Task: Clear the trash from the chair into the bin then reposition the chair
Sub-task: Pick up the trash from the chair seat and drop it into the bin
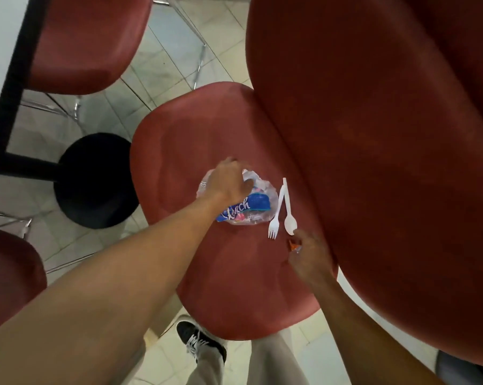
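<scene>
Trash pickup step. Left hand (229, 180) clamps on crinkled wrapper (251, 202) mid-frame on red chair seat (179, 140). Right hand (308, 258) pinches small orange scrap (293, 244), beside white fork (276, 215) and spoon (289, 215). Next, likely: gather cutlery; bin not visible.

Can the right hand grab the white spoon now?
Probably yes. The right hand sits just below the white spoon on the chair seat, nothing between them, though it seems to hold a small orange scrap.
</scene>
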Motion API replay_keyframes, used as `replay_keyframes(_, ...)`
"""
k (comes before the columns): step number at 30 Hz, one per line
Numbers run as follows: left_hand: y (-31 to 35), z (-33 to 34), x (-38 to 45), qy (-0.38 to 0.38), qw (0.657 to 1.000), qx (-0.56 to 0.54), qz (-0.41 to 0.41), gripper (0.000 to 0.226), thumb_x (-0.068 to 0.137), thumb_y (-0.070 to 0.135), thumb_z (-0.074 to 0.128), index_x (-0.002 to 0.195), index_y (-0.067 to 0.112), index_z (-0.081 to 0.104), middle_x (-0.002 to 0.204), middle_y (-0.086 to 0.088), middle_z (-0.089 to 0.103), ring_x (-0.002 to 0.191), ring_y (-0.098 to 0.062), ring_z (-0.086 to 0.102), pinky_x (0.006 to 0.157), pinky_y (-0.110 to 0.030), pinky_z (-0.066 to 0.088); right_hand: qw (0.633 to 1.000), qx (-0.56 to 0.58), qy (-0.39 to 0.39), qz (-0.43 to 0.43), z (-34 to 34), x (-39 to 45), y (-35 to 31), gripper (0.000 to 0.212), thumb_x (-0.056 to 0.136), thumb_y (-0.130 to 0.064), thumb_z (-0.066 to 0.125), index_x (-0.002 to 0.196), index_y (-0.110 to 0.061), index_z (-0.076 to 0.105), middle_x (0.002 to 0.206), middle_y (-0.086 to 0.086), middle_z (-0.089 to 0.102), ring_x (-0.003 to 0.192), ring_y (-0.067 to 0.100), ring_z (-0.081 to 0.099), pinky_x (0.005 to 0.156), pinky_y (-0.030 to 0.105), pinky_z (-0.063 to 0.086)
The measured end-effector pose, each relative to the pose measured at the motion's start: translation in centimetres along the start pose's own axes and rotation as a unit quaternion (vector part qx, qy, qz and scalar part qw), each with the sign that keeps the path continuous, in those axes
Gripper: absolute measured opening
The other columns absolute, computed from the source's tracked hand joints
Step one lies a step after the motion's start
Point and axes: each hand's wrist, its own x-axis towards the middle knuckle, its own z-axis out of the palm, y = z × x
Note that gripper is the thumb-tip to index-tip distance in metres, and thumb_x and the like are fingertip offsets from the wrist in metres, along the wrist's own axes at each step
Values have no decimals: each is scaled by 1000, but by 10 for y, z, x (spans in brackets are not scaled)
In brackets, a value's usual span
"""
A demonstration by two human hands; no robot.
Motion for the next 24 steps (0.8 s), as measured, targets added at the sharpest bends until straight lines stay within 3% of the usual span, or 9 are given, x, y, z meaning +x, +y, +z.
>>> replay_keyframes(4,-7,27,36,-12,999,42,10,26,88,28,59,108,16,70,110,-9,64,107,-26,59,92,-33,48,999,-47,-2,15,6,18,9,52,75,-16,56,124,-34,56,121,0,54,120,24,50,95,39,46)
replay_keyframes(8,-9,44,55,-46,998,47,18,26,91,21,54,110,24,70,115,-8,61,107,-25,59,97,-33,47,997,-70,-8,18,8,28,17,34,86,-19,57,118,-29,60,116,5,54,117,27,49,93,35,42)
replay_keyframes(12,-9,58,57,-104,990,98,0,46,88,8,57,129,29,58,133,-7,44,120,-25,49,104,-39,44,997,-61,-36,27,8,37,19,24,86,-17,58,107,-24,66,109,7,57,109,29,54,84,33,44)
replay_keyframes(14,-7,62,53,-113,989,95,-16,55,83,0,61,131,28,55,135,-7,38,115,-26,52,102,-39,46,997,-61,-45,27,6,39,18,16,86,-20,62,101,-18,68,106,8,62,104,30,58,77,32,45)
replay_keyframes(16,-6,65,47,-112,990,87,-18,49,82,-2,62,124,23,60,130,-10,45,108,-28,58,100,-38,48,997,-55,-48,32,3,38,17,14,86,-22,64,97,-17,69,105,8,67,101,31,60,73,30,45)
replay_keyframes(19,-8,70,38,-97,992,63,-50,28,85,-3,57,104,14,70,107,-11,67,94,-26,66,91,-35,53,998,-27,-40,35,-1,34,16,14,86,-22,64,98,-18,70,106,8,68,101,32,61,72,29,43)
replay_keyframes(24,-8,65,18,-63,993,-1,-104,29,85,-5,54,96,14,73,96,-8,73,90,-23,69,89,-30,54,999,-8,-30,34,-6,26,12,14,84,-19,66,98,-18,69,104,7,69,98,32,62,74,31,46)
